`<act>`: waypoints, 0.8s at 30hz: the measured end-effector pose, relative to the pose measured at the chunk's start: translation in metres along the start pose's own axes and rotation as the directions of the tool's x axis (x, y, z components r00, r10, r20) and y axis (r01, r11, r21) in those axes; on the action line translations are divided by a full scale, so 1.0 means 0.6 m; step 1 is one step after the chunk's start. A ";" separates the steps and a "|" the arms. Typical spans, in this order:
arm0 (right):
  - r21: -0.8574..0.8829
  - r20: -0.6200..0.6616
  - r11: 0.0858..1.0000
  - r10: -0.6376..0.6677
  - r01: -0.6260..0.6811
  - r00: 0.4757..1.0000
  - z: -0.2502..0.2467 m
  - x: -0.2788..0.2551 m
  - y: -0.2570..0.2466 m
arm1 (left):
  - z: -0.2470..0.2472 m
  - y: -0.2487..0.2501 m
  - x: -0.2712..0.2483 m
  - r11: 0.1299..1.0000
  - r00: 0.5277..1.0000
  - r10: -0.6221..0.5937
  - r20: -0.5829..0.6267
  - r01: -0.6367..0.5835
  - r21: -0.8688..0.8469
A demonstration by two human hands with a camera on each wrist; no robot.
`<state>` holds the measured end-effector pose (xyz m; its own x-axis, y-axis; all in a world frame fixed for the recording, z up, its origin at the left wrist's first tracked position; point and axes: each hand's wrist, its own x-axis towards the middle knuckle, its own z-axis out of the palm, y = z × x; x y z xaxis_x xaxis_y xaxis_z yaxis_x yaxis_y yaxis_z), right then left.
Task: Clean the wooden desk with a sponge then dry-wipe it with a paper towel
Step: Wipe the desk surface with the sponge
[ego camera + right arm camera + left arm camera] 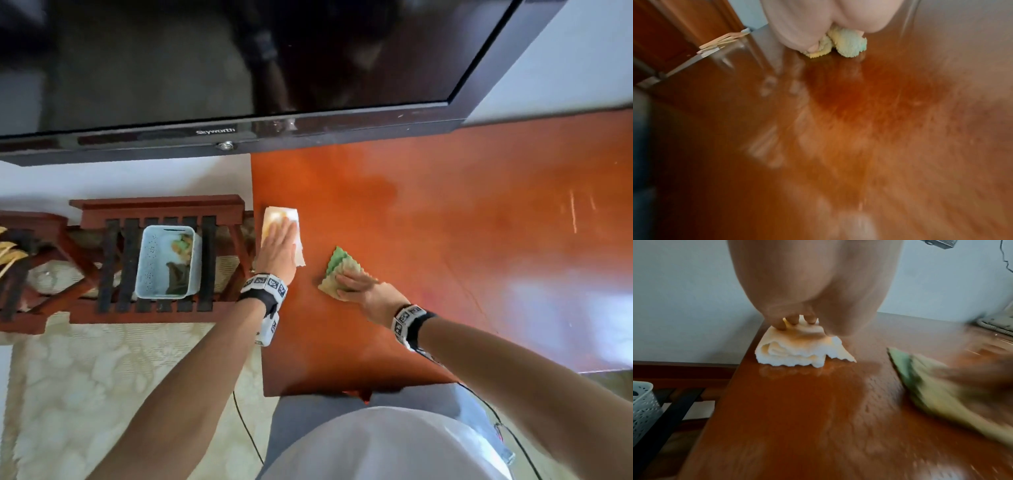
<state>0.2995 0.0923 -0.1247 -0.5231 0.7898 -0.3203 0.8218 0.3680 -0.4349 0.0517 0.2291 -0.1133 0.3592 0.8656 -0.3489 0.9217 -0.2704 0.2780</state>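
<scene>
My left hand (278, 236) lies flat, fingers straight, pressing a folded white paper towel (297, 219) onto the reddish wooden desk (445, 222) near its left edge. In the left wrist view the fingertips (795, 322) bear down on the paper towel (797, 353). To its right, my right hand (352, 279) grips a green and yellow sponge (337, 262) against the desk, fingers curled over it. The right wrist view shows the sponge (849, 43) bunched under the thumb and fingers (813, 47). A darker damp patch (373, 185) shows on the wood behind both hands.
A large black TV (239, 68) hangs above the desk's back edge. Left of the desk, a pale basket (144, 260) sits on a slatted wooden rack (113, 240). A cable (246, 428) runs over the floor. A phone (999, 324) lies at the desk's far right.
</scene>
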 end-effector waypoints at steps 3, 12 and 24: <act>0.027 0.109 0.988 -0.155 0.152 0.982 0.003 -0.031 -0.004 | -0.010 0.018 0.017 1.000 1.000 -0.004 -0.010 0.004 0.028; -0.007 -0.181 0.962 0.267 -0.273 0.947 -0.216 0.225 0.208 | 0.046 0.109 -0.103 0.994 0.996 -0.007 0.089 0.016 -0.107; -0.144 -0.111 0.936 0.307 -0.321 0.945 -0.227 0.202 0.191 | 0.077 0.147 -0.144 0.996 0.958 -0.090 0.272 0.087 0.025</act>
<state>0.3612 0.2970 -0.0989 -0.2166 0.9142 -0.3426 0.9698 0.1611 -0.1832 0.1086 0.1112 -0.0998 0.3006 0.7387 -0.6033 0.9528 -0.2046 0.2243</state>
